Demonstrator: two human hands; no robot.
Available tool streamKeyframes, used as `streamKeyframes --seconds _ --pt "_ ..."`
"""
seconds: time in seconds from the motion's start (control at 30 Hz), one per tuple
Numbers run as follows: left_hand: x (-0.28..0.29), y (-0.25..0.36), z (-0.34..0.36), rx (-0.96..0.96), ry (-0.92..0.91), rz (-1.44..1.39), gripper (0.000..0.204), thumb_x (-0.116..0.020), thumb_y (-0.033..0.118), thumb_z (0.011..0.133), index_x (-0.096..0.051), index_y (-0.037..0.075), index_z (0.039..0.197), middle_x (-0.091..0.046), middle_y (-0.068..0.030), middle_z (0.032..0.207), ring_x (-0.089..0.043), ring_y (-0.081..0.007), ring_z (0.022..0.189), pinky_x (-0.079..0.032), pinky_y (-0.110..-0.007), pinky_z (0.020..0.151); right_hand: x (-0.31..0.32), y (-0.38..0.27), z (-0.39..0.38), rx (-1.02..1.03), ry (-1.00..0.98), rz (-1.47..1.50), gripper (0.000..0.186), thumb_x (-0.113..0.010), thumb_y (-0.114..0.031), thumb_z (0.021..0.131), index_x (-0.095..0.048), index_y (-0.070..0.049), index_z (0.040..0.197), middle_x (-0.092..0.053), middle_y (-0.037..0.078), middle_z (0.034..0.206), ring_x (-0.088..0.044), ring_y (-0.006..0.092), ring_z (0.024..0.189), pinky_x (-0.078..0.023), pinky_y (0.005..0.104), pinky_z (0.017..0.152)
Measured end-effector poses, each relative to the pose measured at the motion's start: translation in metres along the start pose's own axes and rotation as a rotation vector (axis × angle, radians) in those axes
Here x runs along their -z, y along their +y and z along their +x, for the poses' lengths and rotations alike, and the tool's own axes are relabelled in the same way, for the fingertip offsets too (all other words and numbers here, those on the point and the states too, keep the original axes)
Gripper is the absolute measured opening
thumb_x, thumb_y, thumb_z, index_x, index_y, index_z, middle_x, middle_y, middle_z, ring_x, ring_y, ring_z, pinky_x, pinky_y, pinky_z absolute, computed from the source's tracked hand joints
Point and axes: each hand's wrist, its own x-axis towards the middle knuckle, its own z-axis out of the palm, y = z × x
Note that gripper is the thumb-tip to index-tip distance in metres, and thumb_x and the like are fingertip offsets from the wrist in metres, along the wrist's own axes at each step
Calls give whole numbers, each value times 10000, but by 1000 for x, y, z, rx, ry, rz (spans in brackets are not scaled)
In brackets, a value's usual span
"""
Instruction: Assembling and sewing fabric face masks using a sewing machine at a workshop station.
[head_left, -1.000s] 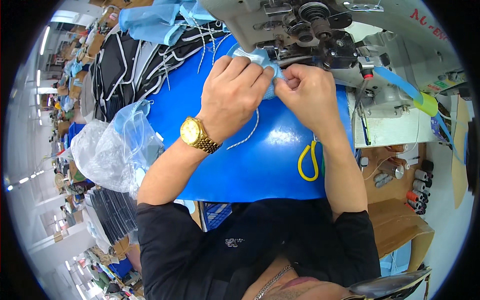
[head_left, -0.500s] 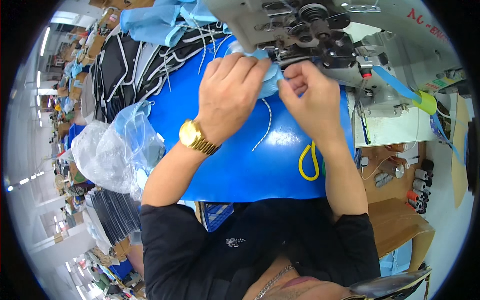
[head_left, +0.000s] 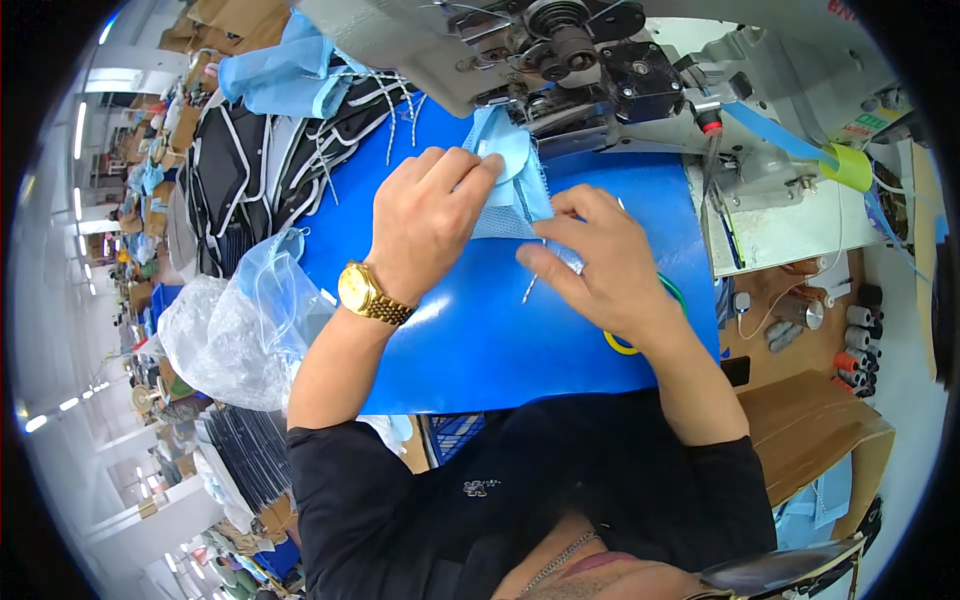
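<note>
A light blue mesh fabric piece [head_left: 512, 190] reaches from under the sewing machine's head [head_left: 570, 75] onto the blue table top [head_left: 450, 350]. My left hand [head_left: 432, 215], with a gold watch at its wrist, pinches the fabric's left side. At the lower right corner of the piece is my right hand [head_left: 600, 262], its thumb and forefinger apart, fingertips close to the edge. Whether they touch the cloth is hard to see. A speckled cord [head_left: 531, 287] shows just below the right thumb.
Black pieces with pale piping [head_left: 225, 170] lie at the far left, with more light blue mesh [head_left: 285, 80] above them. A clear plastic bag [head_left: 215, 330] bulges at the table's left edge. Yellow scissor handle [head_left: 620, 344] lies by my right wrist. A cardboard box [head_left: 815, 430] stands lower right.
Both hands have come nearer to me, away from the machine. More of the blue fabric now shows, spread below the machine's head. My right fingers have loosened from their curl.
</note>
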Motion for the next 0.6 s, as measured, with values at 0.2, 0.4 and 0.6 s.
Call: streamKeyframes --seconds 0.2,0.4,0.6 --pt "1 6 10 59 28 -37 260 -693 19 690 -668 63 945 -620 -50 916 -597 -226 805 -498 -329 667 -19 12 11 -313 226 316 169 -727 -189 839 -671 -38 890 -617 74 705 -592 216 608 -457 313 551" --pt "-2 8 15 58 72 -48 295 -664 30 687 -680 66 979 -618 -45 953 -586 -223 838 -496 -322 692 -9 15 30 -513 101 491 171 -692 -140 852 -674 17 916 -629 37 642 -528 80 534 -406 261 485" --pt "-7 3 15 54 93 -67 312 -666 28 681 -695 68 990 -623 -41 910 -583 -223 843 -504 -323 709 -17 15 27 -497 141 618 151 -655 -114 868 -685 13 944 -582 5 624 -483 44 544 -378 241 476"
